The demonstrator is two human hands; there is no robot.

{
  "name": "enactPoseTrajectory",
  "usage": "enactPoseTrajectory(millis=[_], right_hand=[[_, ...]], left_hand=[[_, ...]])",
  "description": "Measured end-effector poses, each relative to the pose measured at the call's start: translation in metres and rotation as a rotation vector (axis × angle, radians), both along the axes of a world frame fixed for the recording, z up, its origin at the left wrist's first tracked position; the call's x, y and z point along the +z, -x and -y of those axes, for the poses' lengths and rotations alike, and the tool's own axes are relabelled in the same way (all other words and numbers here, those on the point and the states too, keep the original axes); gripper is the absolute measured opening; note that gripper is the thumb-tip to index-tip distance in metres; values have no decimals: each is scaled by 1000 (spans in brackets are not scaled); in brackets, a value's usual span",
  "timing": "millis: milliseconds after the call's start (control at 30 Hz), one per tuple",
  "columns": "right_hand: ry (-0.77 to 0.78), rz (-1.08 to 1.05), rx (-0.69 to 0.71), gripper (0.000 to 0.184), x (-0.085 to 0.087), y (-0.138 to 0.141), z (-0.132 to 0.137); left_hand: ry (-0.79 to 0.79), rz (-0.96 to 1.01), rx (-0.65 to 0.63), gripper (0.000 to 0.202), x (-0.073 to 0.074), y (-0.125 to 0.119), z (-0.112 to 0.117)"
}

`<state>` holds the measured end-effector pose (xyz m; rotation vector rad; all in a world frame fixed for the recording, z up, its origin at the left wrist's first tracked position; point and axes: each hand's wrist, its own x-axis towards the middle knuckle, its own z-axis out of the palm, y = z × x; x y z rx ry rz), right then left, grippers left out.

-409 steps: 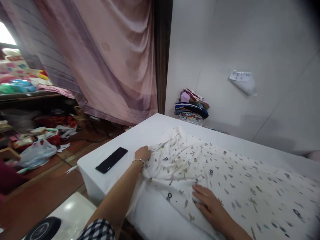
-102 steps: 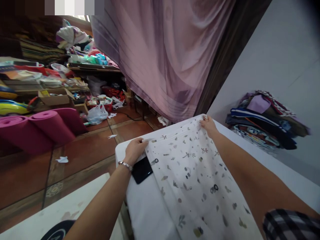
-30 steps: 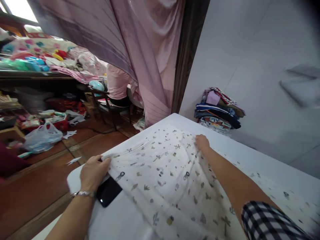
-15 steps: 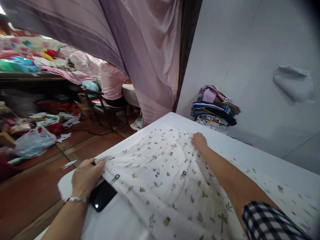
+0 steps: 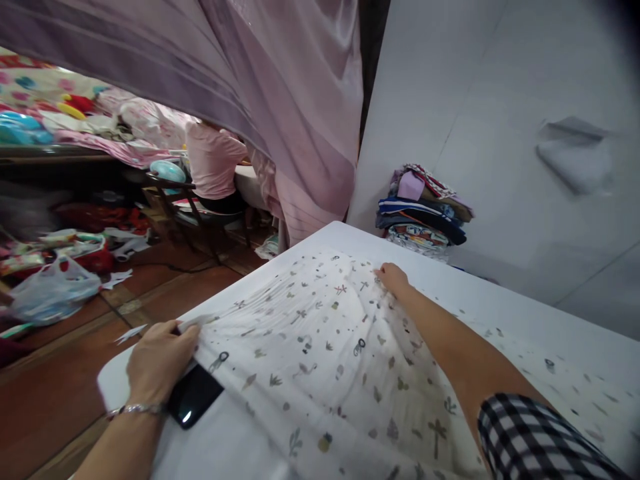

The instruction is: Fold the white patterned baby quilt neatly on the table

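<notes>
A white cloth [image 5: 320, 353] printed with small grey and coloured motifs lies spread over a white table [image 5: 480, 300]. My left hand [image 5: 157, 360] pinches the cloth's near-left corner at the table's left end, resting over a black phone [image 5: 193, 400] that lies half under the cloth. My right hand [image 5: 393, 277], arm stretched across the fabric, grips the cloth near its far edge, where it bunches in folds.
A stack of folded clothes [image 5: 423, 213] sits against the white wall past the table. A pink curtain [image 5: 280, 100] hangs behind. A person in pink [image 5: 213, 167] sits on a chair beyond it. Plastic bags [image 5: 50, 293] and clutter cover the red tiled floor at left.
Both hands have drawn the cloth toward me and leftward along the table, keeping their grips. The view has shifted, revealing more of the seated person behind the curtain.
</notes>
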<state>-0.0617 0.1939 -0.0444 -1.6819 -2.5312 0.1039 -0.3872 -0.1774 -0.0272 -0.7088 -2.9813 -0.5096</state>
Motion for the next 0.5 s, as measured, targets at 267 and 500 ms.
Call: enactPoseTrajectory(millis=[267, 500], right_hand=[[-38, -27, -33, 28, -3, -2, -7], [-7, -65, 43, 40, 3, -31, 7]], left_hand=[[85, 16, 14, 26, 9, -8, -2], [42, 56, 11, 25, 8, -5, -2]])
